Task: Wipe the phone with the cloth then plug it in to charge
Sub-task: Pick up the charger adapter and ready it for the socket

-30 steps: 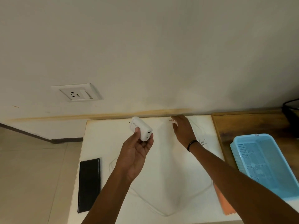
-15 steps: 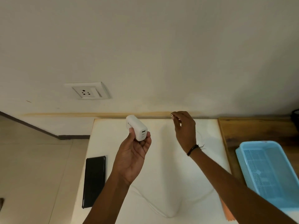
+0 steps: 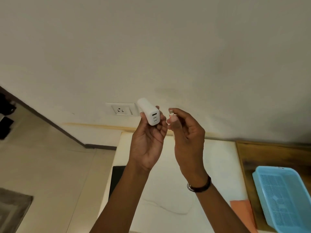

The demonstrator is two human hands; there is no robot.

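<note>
My left hand (image 3: 148,142) holds a white charger block (image 3: 149,112) upright in front of me, its three ports facing me. My right hand (image 3: 185,132) pinches the cable's USB plug (image 3: 171,113) a short gap to the right of the block, plug tip up. The white cable (image 3: 168,208) trails down onto the white table (image 3: 218,165). The black phone (image 3: 117,179) lies flat at the table's left edge, partly hidden by my left forearm. An orange cloth (image 3: 242,211) lies at the table's right edge.
A white wall socket (image 3: 120,109) sits on the wall just left of the charger block. A light blue plastic basket (image 3: 284,197) rests on a wooden surface (image 3: 269,153) to the right. Tiled floor and a grey mat (image 3: 11,211) lie to the left.
My right hand lifted the cable plug off the table and brought it close beside the charger block. My left hand raised the block. The view shifted left, so the socket appears further right.
</note>
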